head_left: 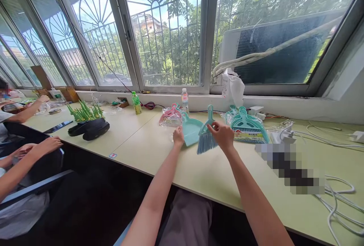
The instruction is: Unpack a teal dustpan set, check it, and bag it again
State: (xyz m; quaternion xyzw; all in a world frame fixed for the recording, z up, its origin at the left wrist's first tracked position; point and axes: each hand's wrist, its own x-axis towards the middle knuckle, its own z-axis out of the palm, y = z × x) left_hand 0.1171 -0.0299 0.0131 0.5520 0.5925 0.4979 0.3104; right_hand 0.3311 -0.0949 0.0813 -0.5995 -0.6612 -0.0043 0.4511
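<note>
A light teal dustpan (191,129) stands on the pale table, its handle at the top. My left hand (178,137) has its fingers closed on the dustpan's left edge. Just right of the pan, my right hand (223,135) grips a small teal brush (207,140) near the base of its handle; the blue-grey bristles point down. Behind my left hand lies a pink dustpan set (171,116) in clear wrapping. More teal dustpan and brush sets (248,125) in plastic lie to the right of my right hand.
Two bottles, a green one (136,103) and a clear one (184,101), stand near the window. A white bag (233,86) is on the sill. White cables (338,196) cover the right side. Black shoes (96,128) and green stems (85,112) lie left, beside other people's arms.
</note>
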